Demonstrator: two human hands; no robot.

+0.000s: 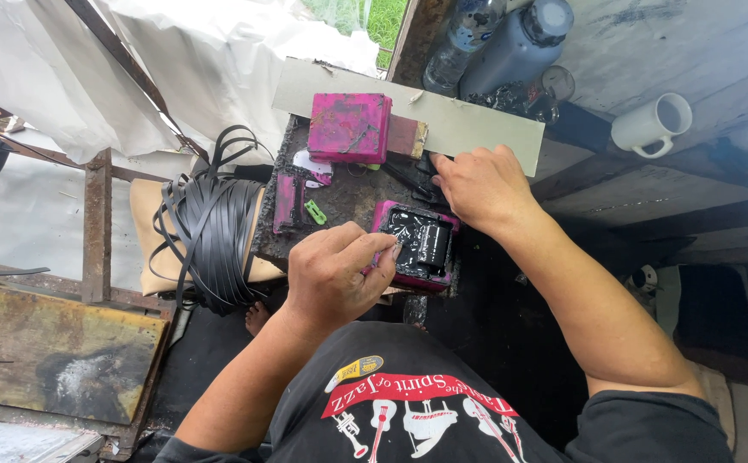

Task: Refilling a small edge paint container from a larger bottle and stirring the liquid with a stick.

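Gripping the pink ink tray with my clenched left hand, my right hand pinches 1 black strip.

Two hands work here, the left hand and the right hand. Two pink-stained boxes: a closed square box and an open ink-blackened tray. Two grey plastic bottles. One white ceramic mug. One bundle of black flat strips. One small green clip.

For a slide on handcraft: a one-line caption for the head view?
Left hand at a pink tray of black ink, right hand beside it.
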